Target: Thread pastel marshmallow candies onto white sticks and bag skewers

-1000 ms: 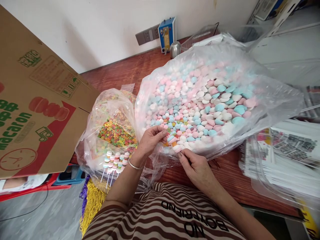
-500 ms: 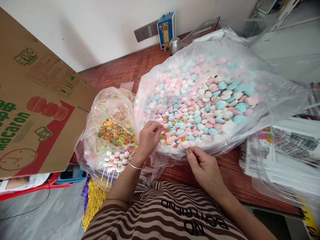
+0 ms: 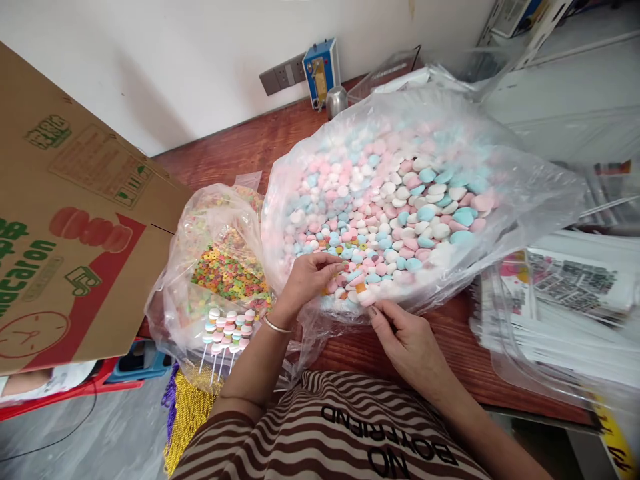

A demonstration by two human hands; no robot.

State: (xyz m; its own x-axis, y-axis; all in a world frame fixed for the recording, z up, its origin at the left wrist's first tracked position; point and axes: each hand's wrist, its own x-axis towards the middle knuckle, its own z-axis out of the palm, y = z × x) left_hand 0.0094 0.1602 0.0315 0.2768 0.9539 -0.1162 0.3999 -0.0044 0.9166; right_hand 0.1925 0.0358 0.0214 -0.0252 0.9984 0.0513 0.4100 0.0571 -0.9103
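Observation:
A big clear plastic bag (image 3: 320, 200) lies opened out, full of pink, white and blue button-shaped candies (image 3: 425, 213). My left hand (image 3: 311, 279) reaches over its near edge, thumb and fingers pinched together above the candies; whatever they hold is too small to make out. My right hand (image 3: 407, 340) is closed at the bag's near rim, thumb against finger, with pink and orange pieces right at the fingertips. What it grips is hidden. Left of my left wrist, several stacked candy sticks (image 3: 230, 330) lie on a smaller bag of colourful ring-shaped pieces (image 3: 235, 273).
A large cardboard box (image 3: 90, 220) stands at the left. Behind the bags are a blue device (image 3: 321, 70), a metal cup (image 3: 337, 102) and wall sockets (image 3: 283, 77). Printed plastic pouches (image 3: 560, 313) are piled at the right. Gold and purple fringe (image 3: 193, 407) hangs below the table.
My left hand has moved right and slightly down, nearer my right hand, over the candies. My right hand stays at the bag's rim. The view has shifted slightly.

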